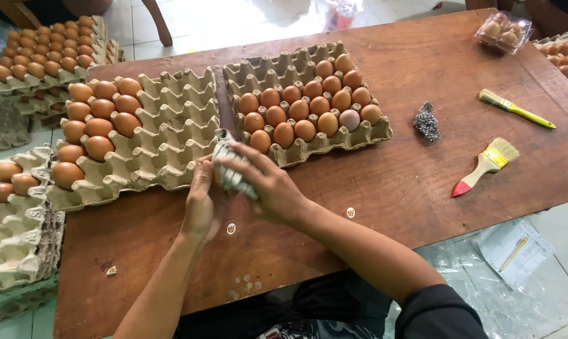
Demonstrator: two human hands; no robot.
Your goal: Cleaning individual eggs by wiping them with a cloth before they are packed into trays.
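Both hands are working at the table's [390, 188] near edge, btwn the two cardboard trays. Right hand [268, 185] is wrapping a grey cloth [228, 164] w/ fingers curled over it; left hand [202, 204] is cupping underneath, prob. closing on an egg, mostly hidden. Cloth's soft & light; egg's fragile, smooth, so cradling around the middle, not squeezing, looks safest.
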